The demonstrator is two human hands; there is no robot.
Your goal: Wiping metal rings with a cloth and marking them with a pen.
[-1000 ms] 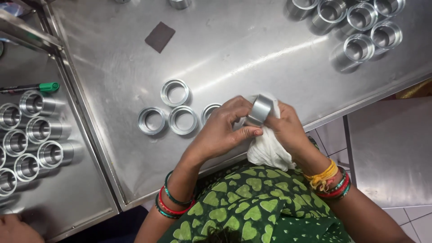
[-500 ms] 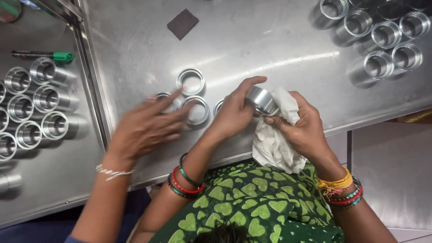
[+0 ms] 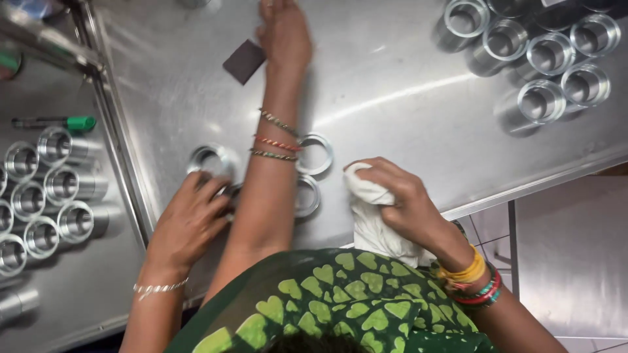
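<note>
My left hand (image 3: 285,34) is stretched to the far side of the steel table (image 3: 405,78), beside a dark square pad (image 3: 243,61). Its fingertips run off the top edge, so what it holds is hidden. Near the table's front edge, my right hand (image 3: 400,196) is closed on a bunched white cloth (image 3: 369,225). Two short metal rings (image 3: 316,154) (image 3: 307,196) lie next to my left forearm. A co-worker's hand (image 3: 190,222) with a silver bracelet rests at the left on a third ring (image 3: 210,160).
Several open metal cylinders (image 3: 541,101) stand at the table's far right. A second steel surface on the left carries several more cylinders (image 3: 62,184) and a green-capped marker (image 3: 55,123). Tiled floor (image 3: 569,261) shows at the right.
My left hand left the ring at the cloth and reached out to the far side. The co-worker's hand came in from the left and settled on the rings. My right hand kept the cloth.
</note>
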